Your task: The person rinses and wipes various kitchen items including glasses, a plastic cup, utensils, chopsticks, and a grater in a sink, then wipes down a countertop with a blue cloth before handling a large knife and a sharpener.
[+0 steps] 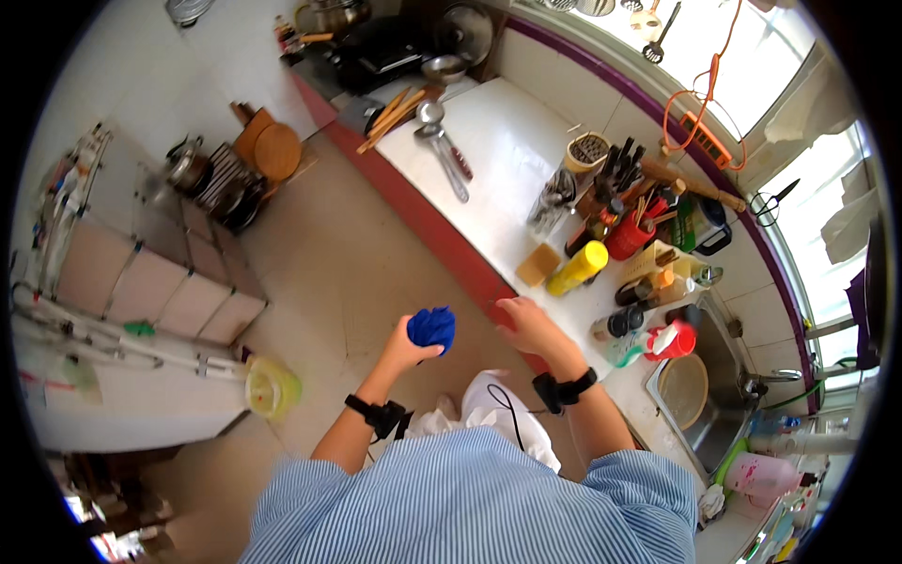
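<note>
My left hand (407, 347) is closed around a bunched blue cloth (432, 330), held over the floor in front of me. At the red front edge of the white countertop (486, 162), my right hand (530, 330) has its fingers apart and nothing visible in it. Just beyond that hand lie a tan sponge or block (538, 265) and a yellow canister (578, 268). Further up the counter rest a metal ladle (430, 113) and other metal utensils, one with a dark red handle (461, 162).
A steel sink (720, 395) holding a round board (683, 392) is at the right, with a spray bottle (627, 350) by its edge. Bottles, knives and a red utensil holder (629, 235) line the wall side. On the floor at left stands a yellow-green bin (273, 386).
</note>
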{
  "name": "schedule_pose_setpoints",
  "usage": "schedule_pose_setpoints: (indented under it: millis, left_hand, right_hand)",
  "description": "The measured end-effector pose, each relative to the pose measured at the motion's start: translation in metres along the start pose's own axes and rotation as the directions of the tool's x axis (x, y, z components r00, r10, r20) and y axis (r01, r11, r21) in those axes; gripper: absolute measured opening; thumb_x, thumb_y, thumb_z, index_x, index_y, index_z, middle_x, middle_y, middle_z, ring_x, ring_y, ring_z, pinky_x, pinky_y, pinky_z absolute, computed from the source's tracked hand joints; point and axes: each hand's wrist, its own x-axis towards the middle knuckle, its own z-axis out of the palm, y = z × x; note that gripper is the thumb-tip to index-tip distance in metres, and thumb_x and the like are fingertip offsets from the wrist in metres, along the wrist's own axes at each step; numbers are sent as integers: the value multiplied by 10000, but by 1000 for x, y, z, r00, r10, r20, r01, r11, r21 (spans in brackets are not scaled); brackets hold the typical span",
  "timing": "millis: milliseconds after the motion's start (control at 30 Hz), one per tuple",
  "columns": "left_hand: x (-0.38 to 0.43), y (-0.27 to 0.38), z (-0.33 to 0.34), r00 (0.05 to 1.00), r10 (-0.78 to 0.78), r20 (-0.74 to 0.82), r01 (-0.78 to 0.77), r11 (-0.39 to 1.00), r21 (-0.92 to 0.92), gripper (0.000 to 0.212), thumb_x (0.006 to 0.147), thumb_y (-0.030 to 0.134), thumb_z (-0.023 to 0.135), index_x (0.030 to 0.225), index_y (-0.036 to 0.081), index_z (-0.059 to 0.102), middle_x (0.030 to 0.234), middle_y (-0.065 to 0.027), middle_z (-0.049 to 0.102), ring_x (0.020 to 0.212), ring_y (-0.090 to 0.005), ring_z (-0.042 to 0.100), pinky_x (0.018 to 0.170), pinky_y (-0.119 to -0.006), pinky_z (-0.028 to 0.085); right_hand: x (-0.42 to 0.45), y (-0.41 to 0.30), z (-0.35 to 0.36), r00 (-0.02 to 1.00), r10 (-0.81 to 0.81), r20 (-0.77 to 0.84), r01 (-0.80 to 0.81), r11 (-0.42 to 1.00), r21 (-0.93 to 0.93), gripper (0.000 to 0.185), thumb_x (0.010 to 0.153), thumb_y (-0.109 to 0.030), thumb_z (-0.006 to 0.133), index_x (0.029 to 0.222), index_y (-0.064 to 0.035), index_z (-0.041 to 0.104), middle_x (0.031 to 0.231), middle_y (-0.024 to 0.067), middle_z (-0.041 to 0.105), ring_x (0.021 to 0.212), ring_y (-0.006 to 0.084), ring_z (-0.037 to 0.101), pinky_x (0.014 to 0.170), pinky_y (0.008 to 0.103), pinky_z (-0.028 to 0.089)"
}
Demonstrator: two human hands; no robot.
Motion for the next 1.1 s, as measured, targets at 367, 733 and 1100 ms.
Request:
schedule_pose_setpoints:
  millis: [367,733,1100]
  left_hand:
    - [188,16,-95,998,-1,60,3,999,-36,784,569,193,892,1176,-32,449,1117,-136,587,1035,-212,580,917,-360,472]
    - [335,43,-252,966,-241,-98,244,970,17,795,594,159,865,1239,-28,440,1140,-126,582,1045,-211,573,924,-351,464]
    - [484,52,-323,940,-239,245,203,966,162,820,595,176,865,1262,-19,430,1171,-132,570,1074,-225,564,929,-360,464]
  right_hand:
    - [297,62,10,872,122,-475,-127,992,22,679,745,-285,727,1276,13,426,1190,238,494,1100,409,490,890,477,455]
    - [468,89,13,815,399,-420,-519,825,-223,724,699,-195,719,1303,15,381,1188,177,498,1108,330,489,882,458,423]
    - [470,86,31,611,743,-272,-779,627,-37,310,690,-120,671,957,-19,548,972,185,577,861,367,610,725,461,509]
